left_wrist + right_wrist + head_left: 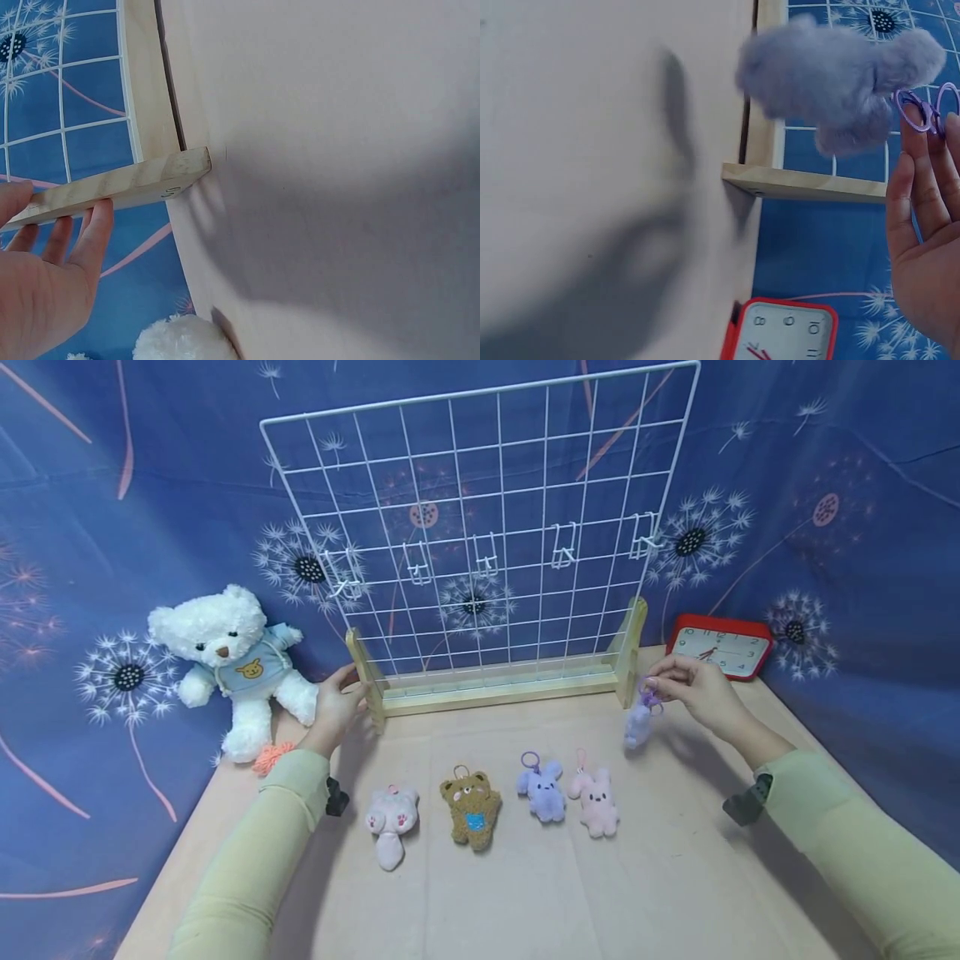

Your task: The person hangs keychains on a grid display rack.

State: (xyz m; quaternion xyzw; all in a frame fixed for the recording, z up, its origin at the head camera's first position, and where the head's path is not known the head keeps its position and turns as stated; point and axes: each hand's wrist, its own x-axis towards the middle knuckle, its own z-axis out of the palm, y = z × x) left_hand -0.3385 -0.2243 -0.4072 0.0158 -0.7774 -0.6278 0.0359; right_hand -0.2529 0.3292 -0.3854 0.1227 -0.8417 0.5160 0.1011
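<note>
My right hand [701, 693] pinches the purple ring of a fluffy lilac plush keychain [637, 727], which hangs above the table by the rack's right foot. In the right wrist view the plush [817, 71] dangles away from the fingertips. At the rack's other end my left hand [337, 706] grips the wooden side support [142, 176], thumb on one side and fingers on the other. The white wire grid [476, 535] stands in this wooden base and carries several white hooks [486, 560] in a row.
In front of the rack lie a whitish-pink plush [390, 822], a brown bear [471, 810], a lilac plush [546, 793] and a pink plush [598, 806]. A white teddy [251, 672] sits left, near coral yarn [272, 758]. A red clock [720, 645] stands at the right back.
</note>
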